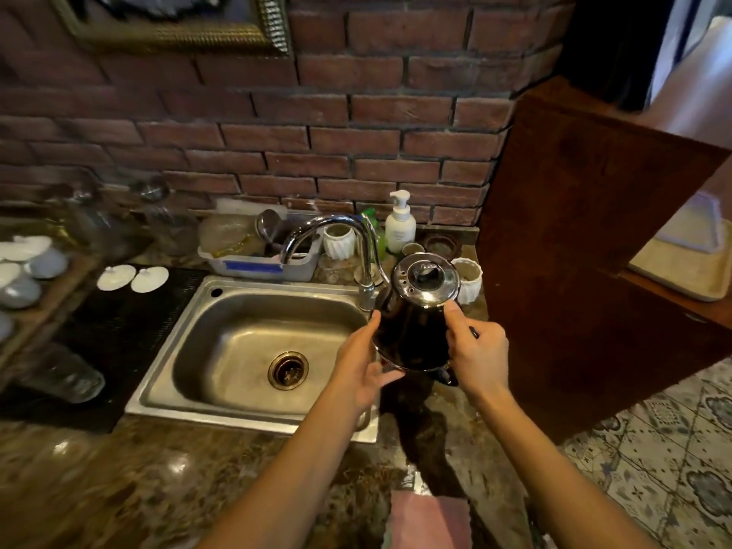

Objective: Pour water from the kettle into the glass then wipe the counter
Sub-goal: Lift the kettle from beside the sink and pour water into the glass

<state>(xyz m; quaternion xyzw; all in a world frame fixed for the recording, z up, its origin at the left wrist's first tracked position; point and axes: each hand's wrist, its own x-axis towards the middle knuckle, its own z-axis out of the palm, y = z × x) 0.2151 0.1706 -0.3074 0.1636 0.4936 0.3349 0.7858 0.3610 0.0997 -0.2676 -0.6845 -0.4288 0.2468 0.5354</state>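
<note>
Both hands are on the kettle (416,330). Left hand (362,362) is cupped against its lower left side, fingers curled loosely around the base edge, thumb up along the body. Right hand (477,350) is wrapped at the right side where the handle should be, thumb pressing on the lid rim; handle itself mostly hidden, so exact grip on it is unclear.

Kettle: black body, chrome lid, upright, at the right edge of the sink (253,342), just right of the faucet (336,239). Can't tell if it is resting on the counter (158,481) or lifted off it. Thin gooseneck spout runs up and left from the body toward the faucet, so the pour axis points left and far.

Key relation: a clear glass (63,376) lies well apart, far left on the dark mat (130,322), across the whole sink from the kettle; blurred, seems to be on its side. More glassware behind the faucet, nearer but crowded. Which one is the target I can't say. Either way the spout already faces the left side; left hand is nearer to any glass there, right hand carries the weight.

Judgement: pour not started. Pink cloth (429,517) at near edge, untouched, probably for the wipe.
</note>
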